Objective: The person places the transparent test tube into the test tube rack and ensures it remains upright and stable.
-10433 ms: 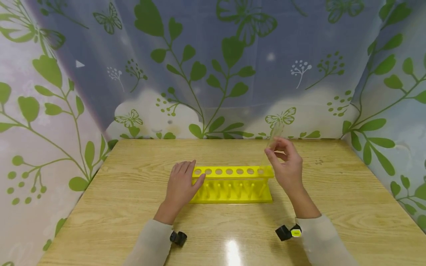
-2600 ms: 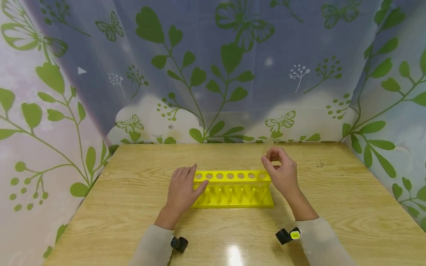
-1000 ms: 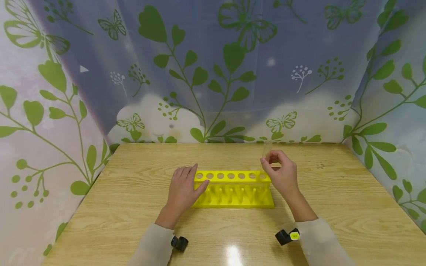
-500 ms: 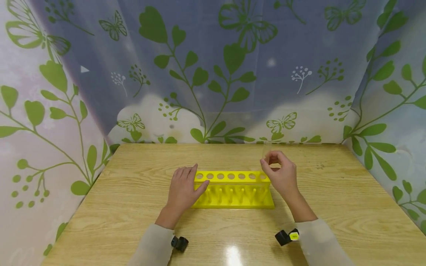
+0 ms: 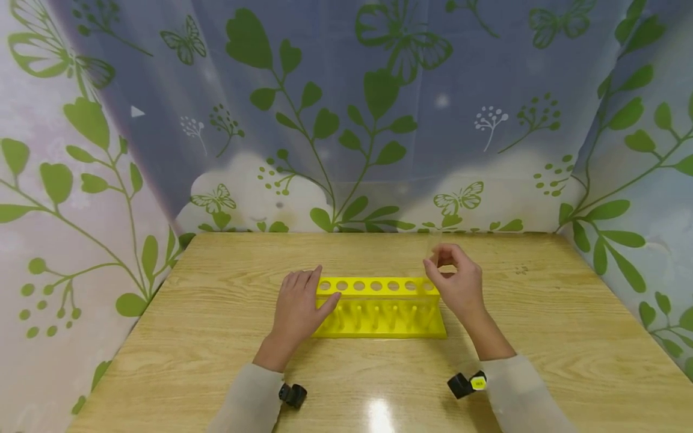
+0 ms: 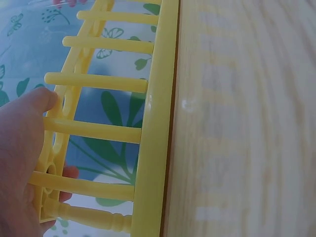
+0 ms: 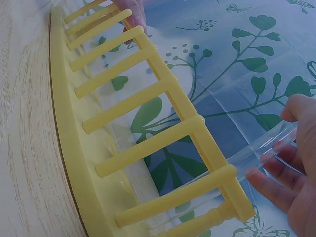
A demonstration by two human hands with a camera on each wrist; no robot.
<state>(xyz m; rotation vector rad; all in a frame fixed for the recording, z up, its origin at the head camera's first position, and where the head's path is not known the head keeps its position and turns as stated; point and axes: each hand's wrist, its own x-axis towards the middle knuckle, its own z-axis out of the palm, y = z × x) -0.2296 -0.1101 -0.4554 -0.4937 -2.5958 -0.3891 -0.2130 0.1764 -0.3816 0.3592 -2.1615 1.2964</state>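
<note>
A yellow plastic test tube rack [image 5: 379,332] stands on the table, with a row of holes along its top rail and pegs rising from its base. My left hand [image 5: 295,304] grips the rack's left end; the left wrist view shows the thumb in front of the top rail and fingers behind it. At the other end, my right hand [image 5: 460,281] pinches a clear test tube [image 7: 276,140] between thumb and fingers. The tube stands nearly upright in the rightmost hole, its upper part above the rail. Its lower end is hard to make out.
The wooden table [image 5: 206,373] reaches back to a patterned curtain [image 5: 335,120], with more patterned cloth at both sides. Black wrist cameras [image 5: 293,396] sit by both sleeves. In the head view, the other visible holes of the rack hold no tubes.
Since the oldest frame, my right hand has lowered the tube from a tilted pose above the rack into the rightmost hole. Over the last second both hands have stayed almost still.
</note>
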